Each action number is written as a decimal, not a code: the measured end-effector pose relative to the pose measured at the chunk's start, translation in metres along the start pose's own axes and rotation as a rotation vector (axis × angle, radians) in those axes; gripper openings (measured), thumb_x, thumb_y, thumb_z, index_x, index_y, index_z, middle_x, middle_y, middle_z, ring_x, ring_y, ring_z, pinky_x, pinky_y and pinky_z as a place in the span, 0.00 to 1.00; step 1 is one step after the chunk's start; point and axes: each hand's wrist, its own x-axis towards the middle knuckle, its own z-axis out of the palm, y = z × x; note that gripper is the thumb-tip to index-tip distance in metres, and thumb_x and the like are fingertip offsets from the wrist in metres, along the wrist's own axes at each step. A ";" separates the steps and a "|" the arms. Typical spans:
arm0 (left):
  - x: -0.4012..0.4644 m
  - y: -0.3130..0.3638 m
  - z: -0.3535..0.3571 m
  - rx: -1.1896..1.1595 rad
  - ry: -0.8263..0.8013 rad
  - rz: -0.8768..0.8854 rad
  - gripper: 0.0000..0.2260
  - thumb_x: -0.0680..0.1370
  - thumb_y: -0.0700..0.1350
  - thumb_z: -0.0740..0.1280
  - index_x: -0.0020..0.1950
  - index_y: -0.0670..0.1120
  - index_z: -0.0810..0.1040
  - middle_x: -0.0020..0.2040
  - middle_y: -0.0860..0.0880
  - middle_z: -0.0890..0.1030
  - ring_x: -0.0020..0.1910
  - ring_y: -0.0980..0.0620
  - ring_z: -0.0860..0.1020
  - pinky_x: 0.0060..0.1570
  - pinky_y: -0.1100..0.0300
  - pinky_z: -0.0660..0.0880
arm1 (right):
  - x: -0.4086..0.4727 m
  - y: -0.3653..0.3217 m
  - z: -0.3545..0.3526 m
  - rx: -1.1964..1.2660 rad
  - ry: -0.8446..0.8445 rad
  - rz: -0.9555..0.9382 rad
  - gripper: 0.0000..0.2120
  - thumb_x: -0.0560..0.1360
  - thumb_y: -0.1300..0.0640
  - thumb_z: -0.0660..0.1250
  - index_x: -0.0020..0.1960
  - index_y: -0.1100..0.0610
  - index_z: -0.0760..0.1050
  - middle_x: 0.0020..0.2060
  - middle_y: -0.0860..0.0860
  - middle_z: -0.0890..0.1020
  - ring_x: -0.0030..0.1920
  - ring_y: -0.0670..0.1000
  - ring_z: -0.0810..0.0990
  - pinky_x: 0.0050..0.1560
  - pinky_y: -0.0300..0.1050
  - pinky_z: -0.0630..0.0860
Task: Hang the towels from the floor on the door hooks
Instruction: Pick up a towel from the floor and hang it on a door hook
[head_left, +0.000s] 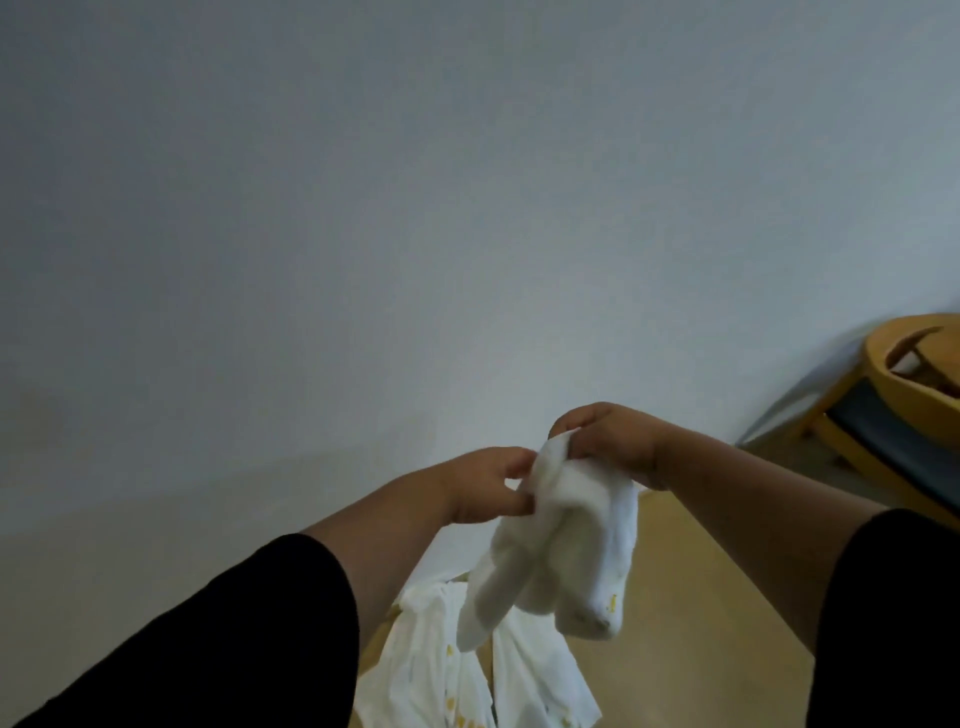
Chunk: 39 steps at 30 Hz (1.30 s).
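white towel held up in both hands before a bare wall

a pale grey-white plain wall (415, 208) fills most of the view, with a tan smooth floor (701, 597) below it on the right. at the right edge stands a light wooden chair with a curved rim and dark blue seat (893, 395), set against the wall and well apart from the hands.

on the floor near the wall lies a heap of white crumpled towels with small yellow marks (441, 670), partly hidden behind the left forearm.

both forearms reach forward out of black sleeves (234, 623). between them hangs a white soft terry towel (561, 551), bunched and folded into thick lobes. its long axis runs up and down, gathered top at the hands, loose ends pointing to the floor, tilted slightly left. a small yellow mark shows near its lower right corner.

the right hand (608, 441) is closed around the top of the towel, fingers curled over the bunch. the left hand (488, 483) pinches the towel's left edge just below, thumb and fingers pressed on the cloth.
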 end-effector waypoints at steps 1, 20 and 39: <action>-0.001 0.007 0.000 -0.024 -0.017 0.001 0.17 0.73 0.48 0.71 0.61 0.52 0.78 0.58 0.52 0.81 0.58 0.53 0.77 0.62 0.52 0.74 | -0.006 -0.006 -0.005 -0.028 0.014 -0.006 0.13 0.63 0.63 0.63 0.41 0.56 0.84 0.43 0.59 0.83 0.46 0.58 0.81 0.55 0.59 0.79; 0.012 0.103 -0.016 0.332 0.488 0.036 0.11 0.78 0.54 0.61 0.44 0.49 0.76 0.43 0.50 0.79 0.44 0.49 0.76 0.43 0.55 0.72 | -0.010 -0.018 -0.026 -0.381 0.017 -0.328 0.10 0.74 0.57 0.66 0.55 0.53 0.78 0.49 0.51 0.83 0.52 0.52 0.81 0.54 0.49 0.77; -0.116 0.077 0.040 0.530 0.874 -0.410 0.09 0.81 0.50 0.60 0.53 0.45 0.74 0.49 0.46 0.78 0.47 0.46 0.75 0.43 0.57 0.67 | -0.028 -0.057 0.015 -1.175 -0.005 -0.816 0.21 0.74 0.32 0.60 0.39 0.50 0.68 0.36 0.46 0.76 0.39 0.50 0.75 0.37 0.43 0.68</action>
